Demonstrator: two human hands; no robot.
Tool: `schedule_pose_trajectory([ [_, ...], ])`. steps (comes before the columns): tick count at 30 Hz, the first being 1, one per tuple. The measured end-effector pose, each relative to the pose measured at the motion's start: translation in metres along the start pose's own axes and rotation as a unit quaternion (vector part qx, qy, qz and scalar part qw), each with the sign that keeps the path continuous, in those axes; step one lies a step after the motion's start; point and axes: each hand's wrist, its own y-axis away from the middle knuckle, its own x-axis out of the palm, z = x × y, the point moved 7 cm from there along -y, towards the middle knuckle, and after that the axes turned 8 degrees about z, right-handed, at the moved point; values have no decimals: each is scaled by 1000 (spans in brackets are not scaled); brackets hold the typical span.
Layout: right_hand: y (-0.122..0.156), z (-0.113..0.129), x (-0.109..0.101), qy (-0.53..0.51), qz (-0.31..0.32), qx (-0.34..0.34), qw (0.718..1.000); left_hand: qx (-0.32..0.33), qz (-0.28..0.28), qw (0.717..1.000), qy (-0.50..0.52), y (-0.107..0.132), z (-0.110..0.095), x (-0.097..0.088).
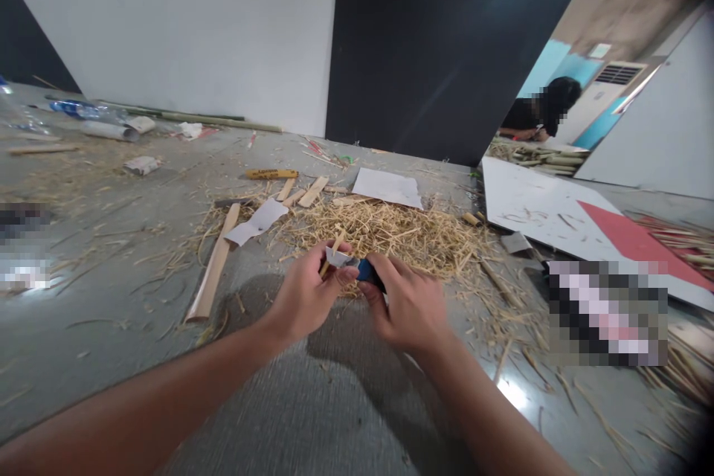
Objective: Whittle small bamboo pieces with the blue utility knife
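Observation:
Both hands meet over the grey floor in front of a heap of bamboo shavings (390,234). My left hand (306,294) is closed on a short bamboo stick (331,251) and a small piece of grey sandpaper (338,259). My right hand (407,305) is closed around a tool with a blue handle (368,271), its tip touching the paper and stick. How the tool ends is hidden by the fingers.
A long bamboo slat (213,268) lies to the left, with paper scraps (256,222), a white sheet (387,187), short slats (312,191) and a yellow marker (271,174) behind. A white and red board (558,219) lies right. Another person (538,111) sits far right by bamboo poles.

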Motion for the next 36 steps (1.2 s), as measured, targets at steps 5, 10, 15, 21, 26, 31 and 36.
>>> schedule_pose_trajectory([
  [5,0,8,3,-3,-10,56,998,-10,-23,999,-47,-1,3,-5],
  [10,1,2,8,-43,-19,148,988,-18,-62,995,-74,-3,4,-10],
  [15,1,-14,7,-59,-40,164,984,-32,-39,997,-56,-4,9,-9],
  [21,-1,0,6,-67,3,22,998,-29,34,999,24,-6,12,3],
  [26,0,7,11,-55,52,-14,997,0,88,990,111,-4,-1,12],
  [31,0,6,13,-52,63,-23,996,3,114,988,101,-1,-7,13],
  [36,1,1,6,-41,49,-19,998,10,115,991,74,-1,-8,7],
])
